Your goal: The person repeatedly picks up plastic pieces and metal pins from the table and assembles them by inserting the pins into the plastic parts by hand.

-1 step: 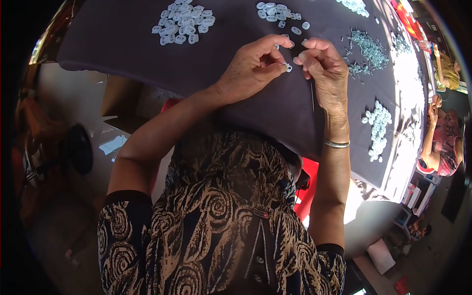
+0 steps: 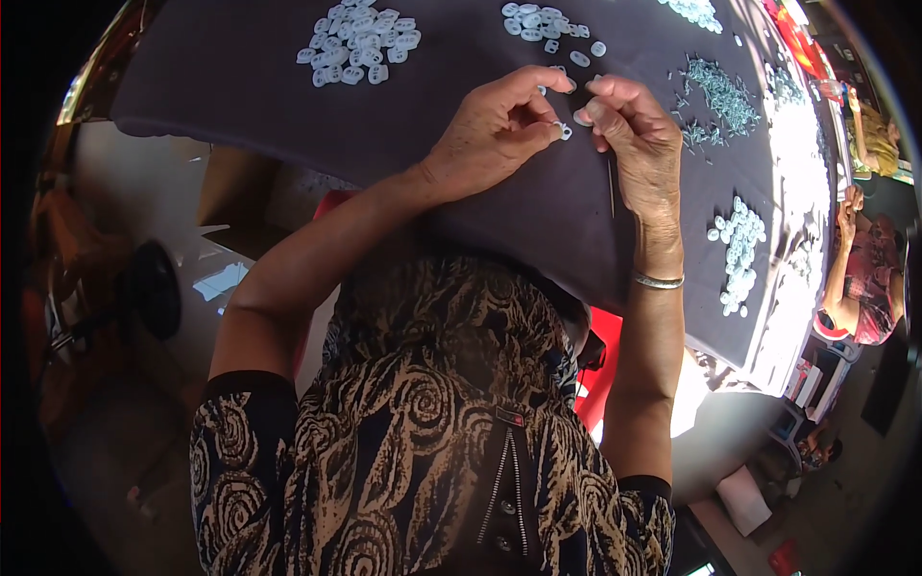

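My left hand (image 2: 497,130) pinches a small white plastic piece with a hole (image 2: 565,132) between its thumb and fingers, its index finger stretched out above. Close beside it, my right hand (image 2: 629,130) is closed, thumb against curled fingers. Whatever it holds, if anything, is too small or hidden to name. Both hands are just above the dark tablecloth (image 2: 538,216). Beyond them lies a group of white oval plastic pieces (image 2: 538,21). Right of my right hand is a spread pile of small metal screws or pins (image 2: 720,96).
A larger heap of white oval pieces (image 2: 360,43) sits at the far left of the table. More small white pieces (image 2: 740,254) lie to the right. An open cardboard box (image 2: 240,192) stands below the table's left edge. Another person (image 2: 869,278) sits at the far right.
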Action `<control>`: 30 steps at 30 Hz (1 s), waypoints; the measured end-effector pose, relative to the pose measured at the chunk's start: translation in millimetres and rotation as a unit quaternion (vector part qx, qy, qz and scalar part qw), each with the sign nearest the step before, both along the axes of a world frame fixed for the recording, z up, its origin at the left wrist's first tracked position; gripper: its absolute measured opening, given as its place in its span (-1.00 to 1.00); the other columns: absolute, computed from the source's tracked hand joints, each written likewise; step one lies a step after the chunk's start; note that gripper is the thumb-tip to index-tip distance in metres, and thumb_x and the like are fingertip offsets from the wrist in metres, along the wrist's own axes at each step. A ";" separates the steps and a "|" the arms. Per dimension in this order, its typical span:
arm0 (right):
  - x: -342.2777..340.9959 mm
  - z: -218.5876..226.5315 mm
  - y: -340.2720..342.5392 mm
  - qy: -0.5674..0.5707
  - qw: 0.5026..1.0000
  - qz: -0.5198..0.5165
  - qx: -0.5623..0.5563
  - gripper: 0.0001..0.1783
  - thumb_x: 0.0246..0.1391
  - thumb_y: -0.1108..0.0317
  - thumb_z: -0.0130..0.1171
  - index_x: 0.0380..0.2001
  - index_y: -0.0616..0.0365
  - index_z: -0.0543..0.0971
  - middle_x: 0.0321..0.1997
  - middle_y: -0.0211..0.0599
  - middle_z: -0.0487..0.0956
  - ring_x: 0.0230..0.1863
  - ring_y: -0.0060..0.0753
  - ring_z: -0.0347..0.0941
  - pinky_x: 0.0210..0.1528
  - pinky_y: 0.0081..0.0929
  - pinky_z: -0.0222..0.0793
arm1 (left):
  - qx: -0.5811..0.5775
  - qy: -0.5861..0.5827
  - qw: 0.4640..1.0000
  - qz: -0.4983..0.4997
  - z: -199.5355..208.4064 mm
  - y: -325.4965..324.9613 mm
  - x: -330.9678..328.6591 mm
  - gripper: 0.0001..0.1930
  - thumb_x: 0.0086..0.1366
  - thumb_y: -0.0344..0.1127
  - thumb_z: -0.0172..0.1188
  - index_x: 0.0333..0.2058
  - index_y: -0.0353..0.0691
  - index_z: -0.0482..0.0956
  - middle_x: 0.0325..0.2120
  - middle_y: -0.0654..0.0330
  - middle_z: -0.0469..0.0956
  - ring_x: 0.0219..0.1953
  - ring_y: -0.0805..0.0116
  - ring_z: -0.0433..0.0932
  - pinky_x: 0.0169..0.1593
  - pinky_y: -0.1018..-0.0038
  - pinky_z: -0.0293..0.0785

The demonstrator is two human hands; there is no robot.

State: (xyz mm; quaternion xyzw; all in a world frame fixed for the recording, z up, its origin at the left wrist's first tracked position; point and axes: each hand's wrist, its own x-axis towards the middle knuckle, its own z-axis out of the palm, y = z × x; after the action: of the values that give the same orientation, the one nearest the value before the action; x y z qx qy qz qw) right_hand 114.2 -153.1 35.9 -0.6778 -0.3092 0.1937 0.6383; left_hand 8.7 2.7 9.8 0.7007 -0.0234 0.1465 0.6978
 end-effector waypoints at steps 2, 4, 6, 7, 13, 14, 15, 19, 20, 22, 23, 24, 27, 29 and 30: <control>-0.1 -0.5 1.4 -0.016 1.000 -0.006 0.002 -0.88 0.11 0.41 0.19 -0.29 0.20 0.57 -0.40 -0.39 0.58 -0.44 -0.68 0.37 -0.43 -0.70 0.27 | 0.001 0.002 1.000 0.005 -1.3 -0.3 -1.0 -0.61 0.23 -0.53 0.14 0.03 -0.14 0.36 -0.45 0.37 0.47 -0.42 0.67 0.42 -0.32 0.68 0.41; -0.1 -2.0 -1.2 -0.007 0.999 0.021 -0.026 -0.83 0.11 0.36 0.21 -0.26 0.20 0.58 -0.39 -0.39 0.58 -0.41 -0.67 0.39 -0.41 -0.70 0.28 | 0.001 0.002 1.000 0.007 -0.6 -0.5 -1.3 -0.60 0.23 -0.53 0.14 0.04 -0.15 0.35 -0.45 0.37 0.47 -0.42 0.67 0.42 -0.32 0.68 0.41; -0.1 -2.5 -0.2 0.000 0.999 0.029 -0.023 -0.84 0.11 0.36 0.21 -0.27 0.20 0.58 -0.40 -0.41 0.57 -0.42 -0.68 0.38 -0.42 -0.70 0.28 | 0.004 0.021 1.000 0.015 1.7 -0.6 -2.4 -0.58 0.22 -0.52 0.15 0.05 -0.17 0.33 -0.44 0.37 0.48 -0.42 0.67 0.43 -0.31 0.69 0.41; -0.9 -2.7 0.0 0.007 0.999 0.036 -0.019 -0.85 0.12 0.36 0.20 -0.27 0.20 0.58 -0.40 -0.43 0.56 -0.42 -0.68 0.37 -0.42 -0.70 0.27 | 0.003 0.022 1.000 0.015 0.7 -1.8 -2.2 -0.58 0.22 -0.52 0.15 0.05 -0.17 0.33 -0.44 0.37 0.48 -0.42 0.67 0.43 -0.31 0.69 0.41; -9.3 -2.2 6.0 0.046 0.998 0.028 -0.018 -0.86 0.11 0.32 0.22 -0.37 0.18 0.58 -0.54 -0.55 0.41 -0.52 -0.74 0.28 -0.49 -0.74 0.22 | -0.009 0.007 0.999 0.034 0.5 -2.8 -1.9 -0.61 0.18 -0.51 0.15 0.00 -0.24 0.37 -0.49 0.35 0.49 -0.45 0.68 0.41 -0.36 0.69 0.39; -8.5 -2.4 5.9 0.046 0.998 0.029 -0.018 -0.86 0.11 0.32 0.22 -0.37 0.18 0.58 -0.54 -0.55 0.41 -0.52 -0.74 0.28 -0.49 -0.74 0.22 | -0.008 -0.001 0.999 0.035 -0.6 -2.6 -0.9 -0.61 0.18 -0.51 0.15 0.01 -0.23 0.36 -0.49 0.35 0.49 -0.45 0.68 0.42 -0.37 0.68 0.39; -7.5 -2.9 5.2 0.056 0.998 0.032 -0.022 -0.86 0.12 0.34 0.20 -0.34 0.20 0.57 -0.51 -0.54 0.43 -0.50 -0.73 0.29 -0.49 -0.72 0.24 | -0.008 -0.009 0.999 0.035 -1.0 -2.8 -0.7 -0.61 0.18 -0.51 0.15 0.01 -0.23 0.36 -0.49 0.34 0.49 -0.45 0.68 0.42 -0.37 0.68 0.39; -7.3 -2.9 4.8 0.104 0.993 0.049 -0.019 -0.85 0.14 0.37 0.17 -0.30 0.23 0.55 -0.47 -0.52 0.44 -0.50 -0.72 0.29 -0.50 -0.70 0.25 | 0.011 0.012 1.000 0.015 0.2 -0.5 -2.5 -0.59 0.23 -0.52 0.14 0.05 -0.21 0.31 -0.45 0.34 0.51 -0.41 0.66 0.45 -0.30 0.68 0.41; -7.6 -2.3 5.0 0.105 0.993 0.050 -0.019 -0.85 0.14 0.37 0.17 -0.30 0.23 0.55 -0.47 -0.52 0.44 -0.50 -0.72 0.29 -0.50 -0.70 0.25 | 0.007 0.010 1.000 0.015 -0.6 -0.7 -2.1 -0.59 0.23 -0.52 0.13 0.05 -0.21 0.31 -0.44 0.34 0.51 -0.40 0.66 0.45 -0.30 0.68 0.41; -7.8 -1.0 5.0 0.105 0.993 0.058 -0.020 -0.86 0.15 0.38 0.16 -0.29 0.24 0.55 -0.48 -0.52 0.44 -0.51 -0.72 0.29 -0.51 -0.69 0.26 | 0.003 0.008 1.000 0.015 -1.6 -0.8 -1.8 -0.59 0.23 -0.52 0.13 0.05 -0.21 0.31 -0.44 0.34 0.51 -0.40 0.66 0.45 -0.30 0.68 0.40; -7.3 -1.0 5.0 0.106 0.992 0.058 -0.020 -0.86 0.15 0.38 0.16 -0.29 0.24 0.55 -0.48 -0.52 0.44 -0.51 -0.72 0.29 -0.51 -0.69 0.26 | 0.004 0.006 1.000 0.014 -1.5 -0.8 -1.8 -0.59 0.23 -0.53 0.13 0.05 -0.21 0.31 -0.44 0.34 0.51 -0.39 0.67 0.45 -0.29 0.68 0.40; -6.5 -1.3 4.8 0.100 0.993 0.060 -0.026 -0.86 0.15 0.38 0.16 -0.30 0.24 0.55 -0.49 -0.52 0.44 -0.51 -0.72 0.29 -0.51 -0.69 0.26 | 0.005 0.004 1.000 0.012 -1.3 -1.0 -1.9 -0.59 0.23 -0.53 0.13 0.05 -0.21 0.32 -0.44 0.34 0.51 -0.39 0.67 0.44 -0.29 0.69 0.39; -6.3 -0.4 5.3 0.078 0.994 0.061 -0.040 -0.87 0.15 0.38 0.16 -0.32 0.23 0.55 -0.49 -0.52 0.44 -0.51 -0.73 0.30 -0.51 -0.70 0.27 | 0.001 0.002 1.000 0.011 -0.9 -1.6 -1.5 -0.59 0.22 -0.53 0.12 0.05 -0.21 0.32 -0.43 0.34 0.51 -0.38 0.67 0.44 -0.28 0.69 0.39; -6.0 0.4 5.3 0.062 0.995 0.060 -0.048 -0.87 0.15 0.38 0.16 -0.33 0.23 0.55 -0.50 -0.53 0.44 -0.51 -0.73 0.31 -0.51 -0.71 0.27 | 0.005 0.007 1.000 0.012 0.5 -2.5 -2.3 -0.59 0.22 -0.53 0.12 0.05 -0.21 0.32 -0.43 0.34 0.51 -0.38 0.67 0.44 -0.28 0.69 0.39; -5.8 0.8 5.0 0.038 0.995 0.067 -0.059 -0.86 0.15 0.36 0.16 -0.34 0.23 0.55 -0.50 -0.53 0.44 -0.52 -0.74 0.31 -0.51 -0.72 0.26 | 0.009 0.010 1.000 0.014 0.9 -2.8 -3.0 -0.59 0.22 -0.53 0.13 0.05 -0.22 0.32 -0.43 0.34 0.51 -0.38 0.67 0.44 -0.28 0.69 0.39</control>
State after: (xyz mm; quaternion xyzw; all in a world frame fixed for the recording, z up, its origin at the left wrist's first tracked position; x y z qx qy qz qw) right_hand 108.4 -148.1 36.6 -0.6844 -0.3175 0.2797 0.5937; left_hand 5.6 -0.1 10.7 0.7084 -0.0078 0.1483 0.6900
